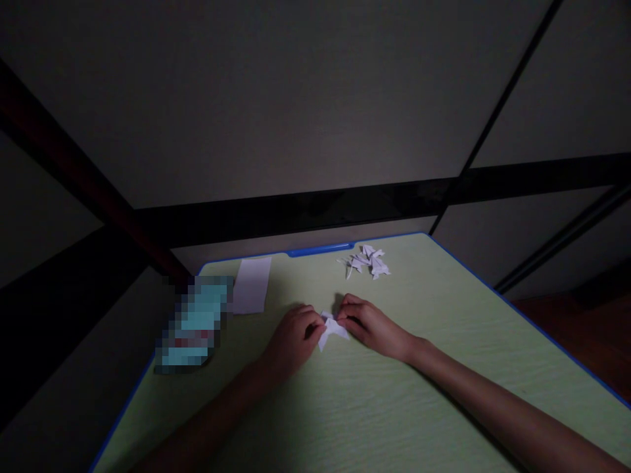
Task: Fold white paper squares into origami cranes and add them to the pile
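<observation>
**Your bare forearms (493, 395) frame one small fold held from both sides**

Your forearms come in from the bottom edge, nearest the camera, over the pale green, wood-grained tabletop with a blue rim (434, 420). Between your hands is the small, white, folded paper piece with two pointed flaps (333, 327); whether it rests on the tabletop or is lifted slightly, you can't tell from this view.

Your left hand (294, 336) seems to pinch its left side, thumb against forefinger with almost no gap. Your right hand (372, 326) has its fingertips drawn together at the right side, though the exact contact is partly hidden.

With two pinches on such thin paper, pulling your hands apart could tear it at a crease. Uneven pressure could skew a fold and leave the flaps mismatched. The dim light and your own fingers could hide a misaligned edge.

Beyond your right hand, the loose cluster of white folded paper figures (377, 265) could be crushed by a careless forward reach. On the left, the plain white rectangular paper sheet (252, 286) lies beside a pixelated teal object (200, 316); a sweeping left arm could knock either.
</observation>
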`<state>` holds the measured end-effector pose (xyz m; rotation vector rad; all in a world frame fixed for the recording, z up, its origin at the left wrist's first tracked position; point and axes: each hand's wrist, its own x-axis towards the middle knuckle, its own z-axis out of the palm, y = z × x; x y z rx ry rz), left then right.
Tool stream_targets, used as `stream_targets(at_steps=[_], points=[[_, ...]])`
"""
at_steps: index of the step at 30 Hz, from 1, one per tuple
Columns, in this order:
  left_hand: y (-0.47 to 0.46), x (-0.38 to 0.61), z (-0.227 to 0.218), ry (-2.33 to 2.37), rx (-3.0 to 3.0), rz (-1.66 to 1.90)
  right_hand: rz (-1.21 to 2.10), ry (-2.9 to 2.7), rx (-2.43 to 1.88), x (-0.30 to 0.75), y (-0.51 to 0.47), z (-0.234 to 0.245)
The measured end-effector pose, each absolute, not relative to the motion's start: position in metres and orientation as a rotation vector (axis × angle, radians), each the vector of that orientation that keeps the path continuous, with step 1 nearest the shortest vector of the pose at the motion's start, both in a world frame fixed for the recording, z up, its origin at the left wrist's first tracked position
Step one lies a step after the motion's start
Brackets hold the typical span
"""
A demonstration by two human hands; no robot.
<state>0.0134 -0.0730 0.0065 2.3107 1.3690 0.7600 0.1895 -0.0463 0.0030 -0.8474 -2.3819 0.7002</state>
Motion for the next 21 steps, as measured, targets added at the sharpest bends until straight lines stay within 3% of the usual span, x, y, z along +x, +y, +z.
stream_targets(at_steps=[13, 21], points=[[-0.067, 0.011, 0.0, 1.404, 2.315, 0.756, 0.551, -2.423, -0.929, 0.186, -0.047, -0.001], [-0.077, -0.008, 0.007, 0.987, 2.572, 0.559, 0.559, -2.606, -0.598, 0.204, -0.047, 0.011]])
